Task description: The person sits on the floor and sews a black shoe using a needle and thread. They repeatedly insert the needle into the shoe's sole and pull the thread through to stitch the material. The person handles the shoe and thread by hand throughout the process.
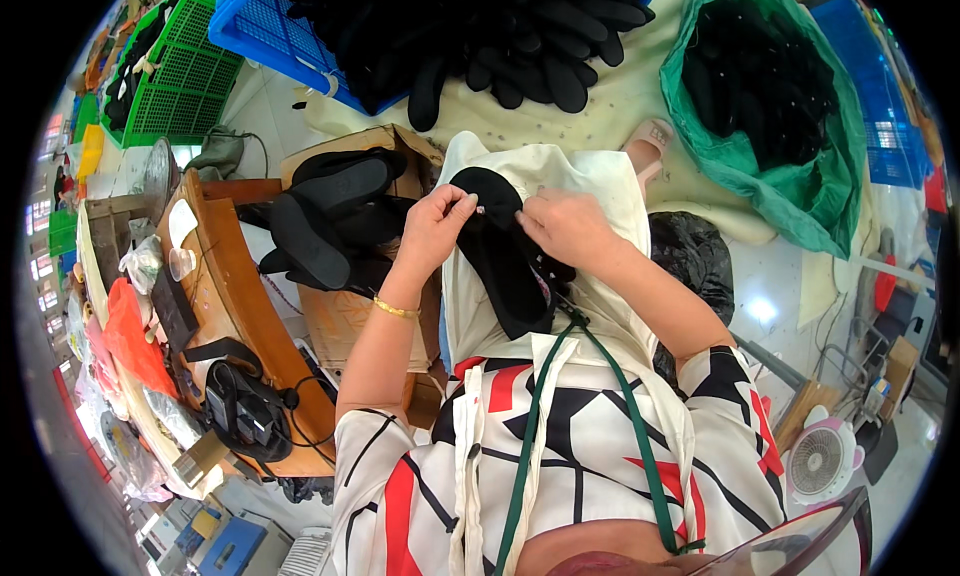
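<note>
A: A black insole (500,251) is held over the cream cloth (580,181) on the lap, pinched at its top edge by the left hand (435,226) and gripped by the closed right hand (565,226).

B: Progress is judged partial: insoles are stacked on the cardboard box (345,306) at the left, while many are left in the blue crate (270,26) and green bag (830,176).

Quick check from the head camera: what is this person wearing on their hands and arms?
Both hands are bare, no gloves. The left hand has a thin gold bracelet at the wrist; the right hand shows no jewellery. Forearms are uncovered. Short sleeves of a white top patterned with black lines and red and black blocks end near the elbows.
</note>
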Demonstrator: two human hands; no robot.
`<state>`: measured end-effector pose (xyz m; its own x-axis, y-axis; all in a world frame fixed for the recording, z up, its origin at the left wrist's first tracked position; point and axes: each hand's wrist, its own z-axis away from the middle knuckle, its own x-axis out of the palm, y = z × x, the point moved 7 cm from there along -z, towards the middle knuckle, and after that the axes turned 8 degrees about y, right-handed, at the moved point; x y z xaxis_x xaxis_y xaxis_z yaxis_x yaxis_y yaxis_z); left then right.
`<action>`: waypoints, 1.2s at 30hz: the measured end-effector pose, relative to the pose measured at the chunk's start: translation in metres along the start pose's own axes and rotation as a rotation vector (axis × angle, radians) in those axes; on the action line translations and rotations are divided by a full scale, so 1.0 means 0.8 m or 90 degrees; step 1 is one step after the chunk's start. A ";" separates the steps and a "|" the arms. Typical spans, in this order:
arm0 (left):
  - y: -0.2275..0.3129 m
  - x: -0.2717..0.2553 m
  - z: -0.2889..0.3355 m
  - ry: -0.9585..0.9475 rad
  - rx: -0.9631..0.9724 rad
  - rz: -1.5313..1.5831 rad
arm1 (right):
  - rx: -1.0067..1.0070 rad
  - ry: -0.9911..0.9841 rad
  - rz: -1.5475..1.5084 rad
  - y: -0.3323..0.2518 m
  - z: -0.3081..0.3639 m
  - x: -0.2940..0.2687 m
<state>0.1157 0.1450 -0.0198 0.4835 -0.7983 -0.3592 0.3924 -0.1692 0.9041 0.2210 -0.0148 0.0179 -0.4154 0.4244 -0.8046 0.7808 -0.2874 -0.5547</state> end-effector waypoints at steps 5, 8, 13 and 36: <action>0.007 0.001 0.002 0.065 0.090 -0.114 | 0.049 0.068 0.081 0.043 -0.011 0.004; 0.019 0.004 0.004 0.092 0.122 -0.225 | 0.278 0.262 -0.399 0.047 -0.023 -0.008; 0.035 0.013 0.011 0.130 0.250 -0.418 | 0.550 0.264 -1.287 0.002 -0.009 0.053; 0.086 0.022 0.032 0.005 0.248 -0.451 | 0.182 0.213 -0.824 -0.049 0.049 0.003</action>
<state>0.1310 0.1045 0.0422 0.2284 -0.4216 -0.8776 0.3077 -0.8239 0.4759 0.1714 -0.0360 0.0299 -0.6052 0.6966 0.3853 -0.2160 0.3221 -0.9217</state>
